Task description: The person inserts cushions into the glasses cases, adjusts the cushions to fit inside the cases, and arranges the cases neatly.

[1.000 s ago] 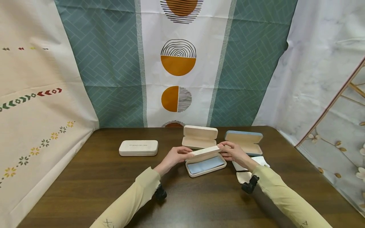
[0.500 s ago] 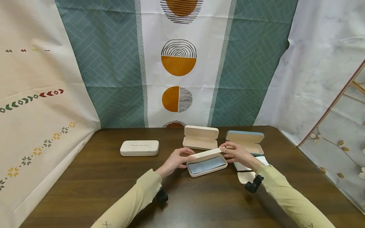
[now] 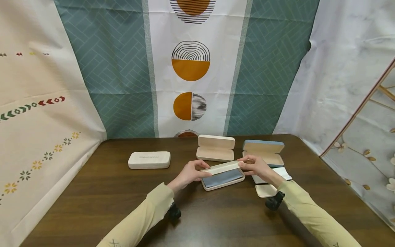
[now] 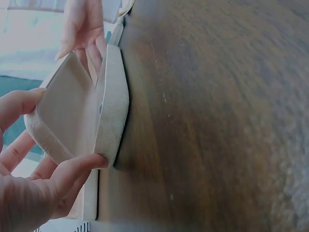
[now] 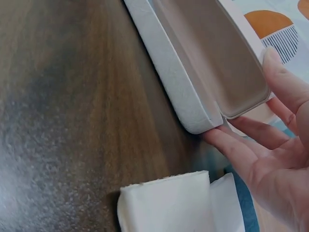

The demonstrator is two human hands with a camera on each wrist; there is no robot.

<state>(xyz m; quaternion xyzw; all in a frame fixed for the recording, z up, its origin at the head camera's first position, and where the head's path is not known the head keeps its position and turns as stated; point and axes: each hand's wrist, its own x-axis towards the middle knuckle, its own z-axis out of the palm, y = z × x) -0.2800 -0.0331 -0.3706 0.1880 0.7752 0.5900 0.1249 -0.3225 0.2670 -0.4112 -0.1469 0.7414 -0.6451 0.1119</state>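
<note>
Below and right of the head view's centre, the left hand [image 3: 188,175] and right hand [image 3: 258,168] clamp their fingers on opposite ends of a partly open eyeglass case [image 3: 225,185] holding blue cloth [image 3: 223,178].

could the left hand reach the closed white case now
Probably yes: in the head view nothing stands between the left hand and the closed white case, though it should first release the partly open case it holds.

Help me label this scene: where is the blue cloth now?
In the head view, the blue cloth lies inside the partly open case held between the left hand and right hand, just right of centre.
</note>
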